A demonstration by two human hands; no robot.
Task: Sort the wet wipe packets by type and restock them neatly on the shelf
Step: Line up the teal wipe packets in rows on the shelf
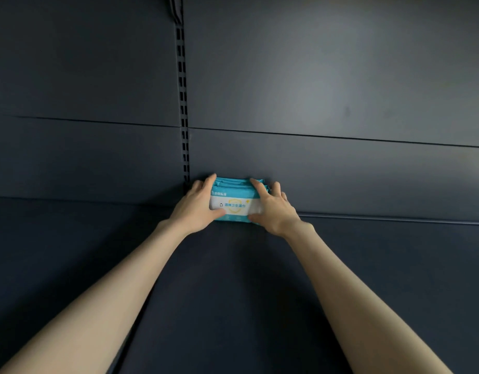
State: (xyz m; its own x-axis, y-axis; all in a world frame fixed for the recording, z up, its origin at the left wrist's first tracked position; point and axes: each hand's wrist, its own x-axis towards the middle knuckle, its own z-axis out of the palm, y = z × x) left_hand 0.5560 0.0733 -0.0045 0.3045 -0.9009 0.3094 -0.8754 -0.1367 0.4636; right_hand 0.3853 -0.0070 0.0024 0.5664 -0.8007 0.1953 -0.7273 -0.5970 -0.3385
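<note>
I am holding a stack of wet wipe packets (234, 203) between both hands at the rear edge of the dark shelf (233, 292). The packets are standing on their long edges, teal with a white band and a yellow emblem on the front face, and the printed face is turned toward me. Several teal top edges are showing one behind the other, though I cannot tell how many packets there are. The back of the stack is sitting against, or just in front of, the dark back panel (314, 90).

My left hand (198, 205) is gripping the stack's left end, its thumb lying across the lower front face and its fingers curling over the top corner. My right hand (273, 209) is gripping the right end the same way, thumb low on the front, fingers spread over the top and round the side. Both forearms are reaching forward over the shelf from its front edge.

The stack is sitting just right of the slotted upright (183, 103), near the rear left corner of the right-hand shelf board, where a seam divides it from the board beside it.
</note>
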